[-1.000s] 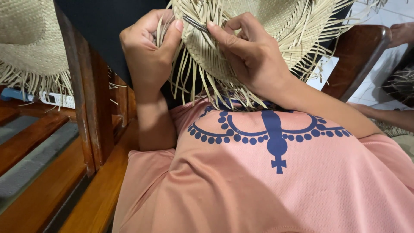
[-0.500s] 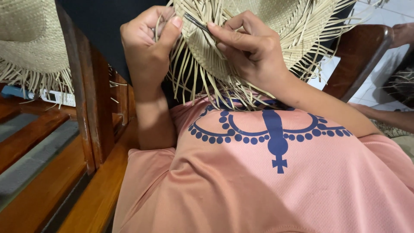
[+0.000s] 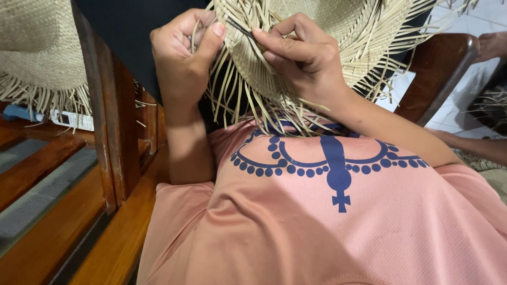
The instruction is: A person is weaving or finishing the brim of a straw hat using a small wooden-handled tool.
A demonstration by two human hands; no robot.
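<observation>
While a pink shirt [image 3: 327, 232] with a dark blue printed motif fills the near foreground, both hands work just above it on an unfinished straw hat [image 3: 317, 31]. Its pale woven body is tight and even, and loose flat strands hang from the edge, fanning below and beside the fingers. The left hand [image 3: 182, 58] is closed on a few of those strands, thumb pressed over them. The right hand [image 3: 303, 60] pinches a thin dark strand [image 3: 240, 27] between thumb and forefinger, touching the weave just beside the left thumb. Left of the fingers stands a wooden chair frame [image 3: 108, 121]; farther left sits a second straw hat [image 3: 37, 47].
</observation>
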